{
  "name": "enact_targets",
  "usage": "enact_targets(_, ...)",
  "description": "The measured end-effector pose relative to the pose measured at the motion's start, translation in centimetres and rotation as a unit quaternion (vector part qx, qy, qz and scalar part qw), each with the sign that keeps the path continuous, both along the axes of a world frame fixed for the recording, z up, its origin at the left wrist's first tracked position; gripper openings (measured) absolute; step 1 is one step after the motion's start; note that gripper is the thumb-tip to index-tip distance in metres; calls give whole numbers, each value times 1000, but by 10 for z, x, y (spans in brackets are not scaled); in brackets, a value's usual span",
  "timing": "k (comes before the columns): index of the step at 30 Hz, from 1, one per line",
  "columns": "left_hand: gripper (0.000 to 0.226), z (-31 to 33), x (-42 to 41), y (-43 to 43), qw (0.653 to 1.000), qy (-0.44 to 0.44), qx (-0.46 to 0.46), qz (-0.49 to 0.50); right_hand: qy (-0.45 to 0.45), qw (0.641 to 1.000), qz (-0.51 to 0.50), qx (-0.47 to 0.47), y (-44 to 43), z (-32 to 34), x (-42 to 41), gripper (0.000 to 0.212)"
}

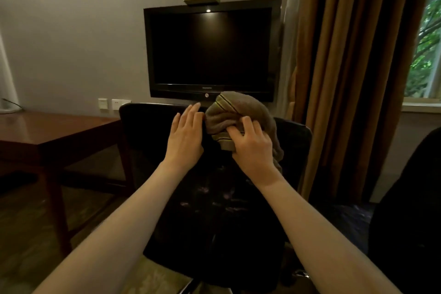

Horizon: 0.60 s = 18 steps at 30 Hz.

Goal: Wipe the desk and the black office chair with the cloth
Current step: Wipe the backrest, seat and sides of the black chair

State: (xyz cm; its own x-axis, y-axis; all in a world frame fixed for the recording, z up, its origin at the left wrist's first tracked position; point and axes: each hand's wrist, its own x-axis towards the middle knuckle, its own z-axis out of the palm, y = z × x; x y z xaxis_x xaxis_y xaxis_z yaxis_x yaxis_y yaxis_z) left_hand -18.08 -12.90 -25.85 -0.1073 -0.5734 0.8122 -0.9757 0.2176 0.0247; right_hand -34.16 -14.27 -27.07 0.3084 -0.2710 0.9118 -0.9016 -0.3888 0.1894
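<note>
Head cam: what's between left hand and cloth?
Only a thin strip of backrest of the black office chair, in the head view. The left hand rests on it; the right hand grips the cloth.

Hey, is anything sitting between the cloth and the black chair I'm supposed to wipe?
Nothing visible does. The right hand grips the cloth, bunched at the top of the black office chair, on its backrest. The left hand lies flat on the backrest just left of the cloth, beside it.
</note>
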Motion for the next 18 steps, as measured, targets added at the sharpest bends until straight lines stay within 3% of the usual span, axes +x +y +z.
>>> enact_targets(3, 54, -12, 1, 2, 999, 43, 10, -16, 30, 998, 7, 57, -5, -21, 9, 37)
enact_targets(5, 54, -22, 3, 7, 999, 39, 14, -35, 98, 986, -19, 132, -6, -42, 11, 42)
enact_targets(8, 53, -35, 1, 9, 996, -46, 64, -38, 192, 924, -50, 326, -14, -74, 15, 46)
enact_targets(10, 51, -47, 3, 9, 993, -81, 81, -34, 197, 894, -58, 398, -15, -80, 21, 49)
enact_targets(13, 47, -57, 5, 11, 991, -75, 104, -31, 153, 918, -13, 366, -11, -75, 16, 50)
enact_targets(16, 39, -51, -7, 17, 986, -72, 107, -105, 70, 969, 130, 199, 1, -59, -5, 39)
enact_targets(18, 39, -40, -20, 25, 979, 3, 78, -188, 45, 983, 168, 59, 8, -46, -22, 32)
